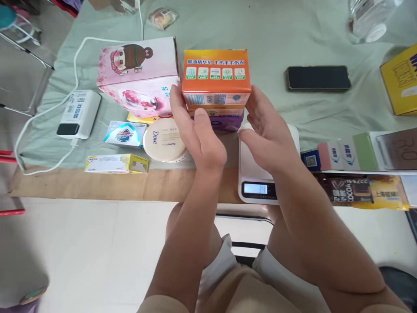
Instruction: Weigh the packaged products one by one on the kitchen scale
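Observation:
My left hand (pixel 195 130) and my right hand (pixel 265 130) press against the two sides of an orange soap box (pixel 216 76), held between them above the table. A purple box (pixel 226 121) sits right under the orange one. Below my right hand lies a white kitchen scale (pixel 252 174) whose display (pixel 259 188) reads 34.
A pink cartoon box (pixel 140 74), a round Dove tin (pixel 164 140), a blue-white soap pack (pixel 125 134) and a yellow box (pixel 117 163) lie left. A power bank (pixel 79 114) with cable is far left. A black phone (pixel 317 78), snack packs (pixel 358 152) and a yellow carton (pixel 400 80) lie right.

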### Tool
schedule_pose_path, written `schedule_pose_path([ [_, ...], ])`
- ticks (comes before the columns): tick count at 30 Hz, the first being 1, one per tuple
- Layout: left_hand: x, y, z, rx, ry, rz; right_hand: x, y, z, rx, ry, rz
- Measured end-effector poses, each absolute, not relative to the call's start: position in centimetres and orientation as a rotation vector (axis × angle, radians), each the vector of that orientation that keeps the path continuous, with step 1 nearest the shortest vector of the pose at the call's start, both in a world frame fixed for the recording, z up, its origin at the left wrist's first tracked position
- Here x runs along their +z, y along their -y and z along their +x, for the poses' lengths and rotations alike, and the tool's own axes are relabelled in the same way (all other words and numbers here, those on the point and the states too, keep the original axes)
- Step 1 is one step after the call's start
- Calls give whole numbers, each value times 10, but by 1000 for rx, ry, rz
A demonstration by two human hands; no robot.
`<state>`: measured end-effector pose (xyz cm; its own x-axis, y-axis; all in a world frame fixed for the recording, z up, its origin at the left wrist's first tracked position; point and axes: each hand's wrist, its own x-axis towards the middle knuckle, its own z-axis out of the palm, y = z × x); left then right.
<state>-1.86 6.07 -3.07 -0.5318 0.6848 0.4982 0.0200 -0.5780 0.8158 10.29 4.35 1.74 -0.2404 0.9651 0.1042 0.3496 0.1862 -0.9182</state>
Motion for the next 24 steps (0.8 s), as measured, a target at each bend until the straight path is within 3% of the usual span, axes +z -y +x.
schedule_pose_path([
  [8, -37, -62, -40, 1971, -1234, 1313, 24, -41, 101, 1046, 1823, -1311],
  [14, -29, -51, -30, 2063, -1230, 1326, 22, -40, 103, 977, 1813, -1232],
  [24, -14, -16, 1, 1981, -1024, 1411, 42, 5, 131, 860, 1486, -1111],
])
